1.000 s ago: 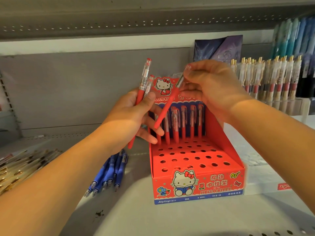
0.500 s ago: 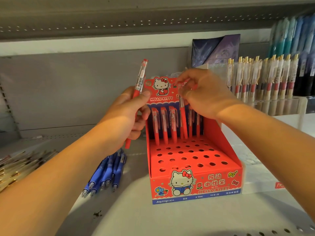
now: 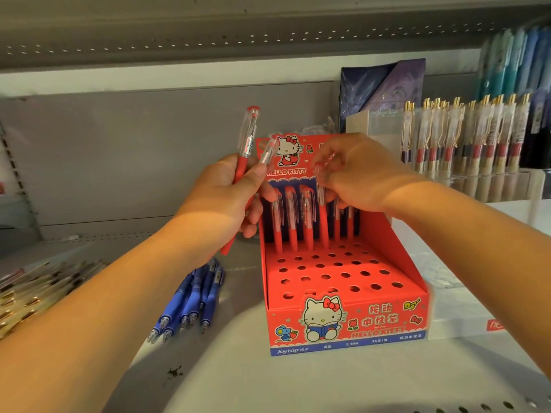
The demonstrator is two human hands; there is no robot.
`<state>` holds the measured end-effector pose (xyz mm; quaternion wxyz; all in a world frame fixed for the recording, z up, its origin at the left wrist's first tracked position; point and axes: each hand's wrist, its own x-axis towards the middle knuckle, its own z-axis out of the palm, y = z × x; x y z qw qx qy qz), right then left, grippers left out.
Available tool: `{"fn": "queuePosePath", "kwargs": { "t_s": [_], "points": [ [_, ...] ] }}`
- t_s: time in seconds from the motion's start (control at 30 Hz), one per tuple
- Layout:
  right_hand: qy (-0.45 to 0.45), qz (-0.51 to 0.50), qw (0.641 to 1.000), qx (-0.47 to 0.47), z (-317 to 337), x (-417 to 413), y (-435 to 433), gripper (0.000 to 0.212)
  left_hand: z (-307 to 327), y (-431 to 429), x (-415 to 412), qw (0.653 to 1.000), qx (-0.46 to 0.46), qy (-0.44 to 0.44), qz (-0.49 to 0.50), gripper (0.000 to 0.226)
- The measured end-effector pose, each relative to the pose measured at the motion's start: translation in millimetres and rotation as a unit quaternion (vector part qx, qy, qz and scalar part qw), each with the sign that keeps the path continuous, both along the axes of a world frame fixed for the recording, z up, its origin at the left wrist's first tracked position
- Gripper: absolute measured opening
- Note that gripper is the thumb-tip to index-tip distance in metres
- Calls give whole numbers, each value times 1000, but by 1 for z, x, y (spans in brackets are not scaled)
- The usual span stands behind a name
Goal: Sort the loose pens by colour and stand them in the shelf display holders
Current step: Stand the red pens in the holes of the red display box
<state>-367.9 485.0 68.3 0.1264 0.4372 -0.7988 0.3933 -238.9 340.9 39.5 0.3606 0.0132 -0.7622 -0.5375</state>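
"HELLO KITTY" is printed on the backboard and front panel of the red display box; "Joytop" is printed along its blue bottom strip.

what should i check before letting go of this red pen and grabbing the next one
1. Right hand still pinching the red pen: ok.
2. Pen tip seated in a back-row hole of the red display box: cannot tell, it leans slightly.
3. Colour matches the red pens already standing: ok.
4. Spare red pens held in left hand: ok, two visible.
5. Free holes left in the front rows: ok.
6. Blue pens kept apart, lying on the shelf: ok.
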Motion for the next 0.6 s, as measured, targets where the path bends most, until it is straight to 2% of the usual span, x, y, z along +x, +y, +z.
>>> {"fn": "queuePosePath", "kwargs": {
  "t_s": [0.07,0.23,0.33,0.43,0.5,0.6],
  "points": [
    [-5,-23,999,48,-1,0,-1,30,0,2,0,1000,-9,2,0,15],
    [-10,-70,982,177,0,3,0,28,1,6,1,999,17,2,-33,13],
    [14,-93,976,194,-2,6,0,24,2,7,1,999,26,1,-43,12],
    [53,-120,970,203,-1,7,1,28,2,7,1,998,39,2,-53,10],
    [77,-121,974,175,0,7,3,25,1,7,1,998,35,1,-56,9],
    [52,-51,997,30,5,10,1,17,1,7,2,997,32,-3,-66,9]
  ]
}}
